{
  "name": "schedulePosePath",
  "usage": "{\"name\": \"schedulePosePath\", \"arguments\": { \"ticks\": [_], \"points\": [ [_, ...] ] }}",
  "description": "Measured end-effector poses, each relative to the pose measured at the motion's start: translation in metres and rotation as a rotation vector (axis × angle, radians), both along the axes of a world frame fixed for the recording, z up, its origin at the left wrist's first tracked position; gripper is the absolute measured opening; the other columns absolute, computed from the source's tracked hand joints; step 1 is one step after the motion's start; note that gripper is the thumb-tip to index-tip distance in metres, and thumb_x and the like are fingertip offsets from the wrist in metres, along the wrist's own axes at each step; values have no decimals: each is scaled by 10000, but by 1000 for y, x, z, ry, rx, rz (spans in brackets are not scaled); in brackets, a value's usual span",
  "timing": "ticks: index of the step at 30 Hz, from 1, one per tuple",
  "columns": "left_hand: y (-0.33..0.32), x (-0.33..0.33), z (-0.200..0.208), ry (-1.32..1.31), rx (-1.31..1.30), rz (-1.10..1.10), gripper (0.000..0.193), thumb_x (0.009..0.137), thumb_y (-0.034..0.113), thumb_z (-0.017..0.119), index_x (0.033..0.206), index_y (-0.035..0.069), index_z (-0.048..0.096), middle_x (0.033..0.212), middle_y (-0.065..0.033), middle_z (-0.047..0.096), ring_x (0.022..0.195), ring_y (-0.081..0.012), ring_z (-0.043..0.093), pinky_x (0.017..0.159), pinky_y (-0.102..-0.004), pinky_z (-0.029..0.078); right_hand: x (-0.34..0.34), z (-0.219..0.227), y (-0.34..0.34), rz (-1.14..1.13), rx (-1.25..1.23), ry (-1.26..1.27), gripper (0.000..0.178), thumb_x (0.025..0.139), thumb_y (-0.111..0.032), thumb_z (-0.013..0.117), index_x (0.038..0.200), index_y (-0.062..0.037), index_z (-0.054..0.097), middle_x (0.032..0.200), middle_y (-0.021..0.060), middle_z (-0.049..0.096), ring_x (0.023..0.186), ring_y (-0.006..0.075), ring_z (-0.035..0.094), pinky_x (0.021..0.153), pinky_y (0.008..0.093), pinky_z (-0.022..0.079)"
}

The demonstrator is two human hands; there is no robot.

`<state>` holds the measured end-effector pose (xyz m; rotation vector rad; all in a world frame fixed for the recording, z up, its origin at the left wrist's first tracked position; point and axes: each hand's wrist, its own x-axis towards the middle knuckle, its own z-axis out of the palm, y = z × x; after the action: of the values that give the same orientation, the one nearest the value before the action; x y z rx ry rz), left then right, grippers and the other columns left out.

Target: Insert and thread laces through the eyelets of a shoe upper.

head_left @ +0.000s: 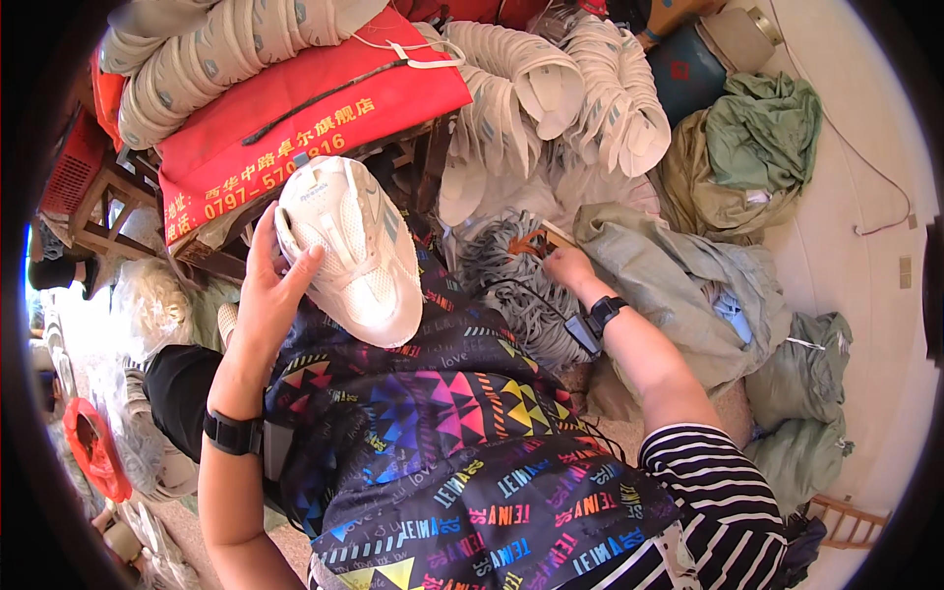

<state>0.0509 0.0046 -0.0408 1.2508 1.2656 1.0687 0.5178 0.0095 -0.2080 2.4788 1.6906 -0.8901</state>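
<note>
A white shoe upper (369, 261) with mesh panels and grey side stripes is held up in front of my body. My left hand (278, 270) grips its side, thumb on the near face and the other fingers mostly behind it. To the right, my right hand (568, 267) is at the edge of a large heap of grey laces (511, 290). Its fingers are closed and partly hidden, and what they hold cannot be made out. An orange-brown strip (529, 243) lies on the heap beside those fingertips.
A red cover (324, 118) drapes a wooden stand ahead, with stacked white shoe uppers (236, 59) on it. More stacked uppers (619, 98) stand beyond the laces. Grey-green sacks (688, 285) fill the right side. A red plastic bag (93, 447) lies at the left.
</note>
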Motion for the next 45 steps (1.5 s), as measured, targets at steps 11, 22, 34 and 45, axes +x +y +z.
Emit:
{"name": "schedulePosePath", "arguments": {
  "ticks": [11, 22, 34, 45],
  "points": [
    [-29, 64, 79, -379, 226, -275, 554, 907, 100, 640, 1402, 39, 399, 1406, -105, 451, 997, -140, 605, 796, -262, 491, -191, 281, 12, 704, 251, 935, 180, 993, -194, 536, 1034, -37, 613, 837, -45, 615, 700, 27, 508, 622, 197, 424],
    [-65, -18, 70, -220, -193, -334, 248, 1030, 210, 462, 1026, 23, 625, 745, 10, 589, 607, -38, 514, 579, -173, 425, -144, 311, 69, 295, 757, 914, 180, 955, -210, 559, 982, -73, 672, 651, -127, 392, 564, -13, 303, 501, 185, 208],
    [-63, 20, 62, 110, 41, -341, 200, 976, 177, 562, 1026, 22, 678, 685, -15, 608, 605, -66, 555, 554, -243, 467, -204, 251, 42, 677, 708, 769, 289, 875, 17, 515, 1160, -2, 551, 1052, 120, 572, 986, 212, 596, 877, 326, 477],
    [-61, 17, 52, -36, -280, -283, 236, 1012, 225, 478, 1001, 27, 607, 790, -2, 644, 467, -38, 475, 421, -195, 381, -242, 253, 3, 930, 310, 608, 140, 912, -100, 560, 1003, -9, 614, 935, 144, 604, 871, 320, 618, 762, 381, 485]
  ]
}}
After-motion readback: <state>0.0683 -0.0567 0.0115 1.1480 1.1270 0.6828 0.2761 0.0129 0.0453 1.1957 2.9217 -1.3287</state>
